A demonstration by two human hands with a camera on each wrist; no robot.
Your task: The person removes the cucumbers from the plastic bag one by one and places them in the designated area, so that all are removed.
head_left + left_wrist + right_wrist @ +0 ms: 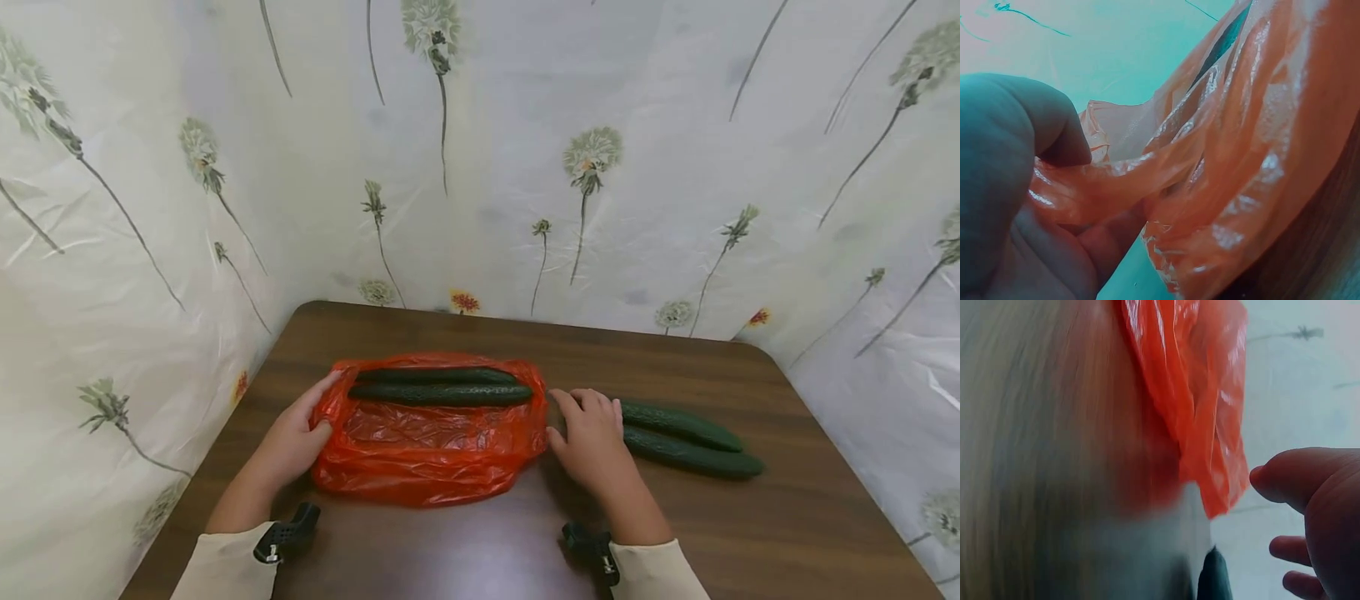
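An orange-red plastic bag (420, 477) lies spread on the table with its mouth facing up. Inside it, along the far side, rest two long dark green cucumbers (442, 394). My left hand (294, 440) grips the bag's left rim; in the left wrist view the thin plastic (1116, 187) runs between thumb and fingers. Just off the bag's right end is my right hand (596, 442), its fingers apart and holding nothing. The right wrist view has the thumb close beside the bag's edge (1222, 444). Two more cucumbers (686, 450) lie side by side right of that hand.
The brown wood-grain table (637, 333) has rounded far corners. Behind and beside it hangs a pale sheet (495, 167) printed with dandelions. Dark wrist-worn devices (288, 533) sit on both cuffs.
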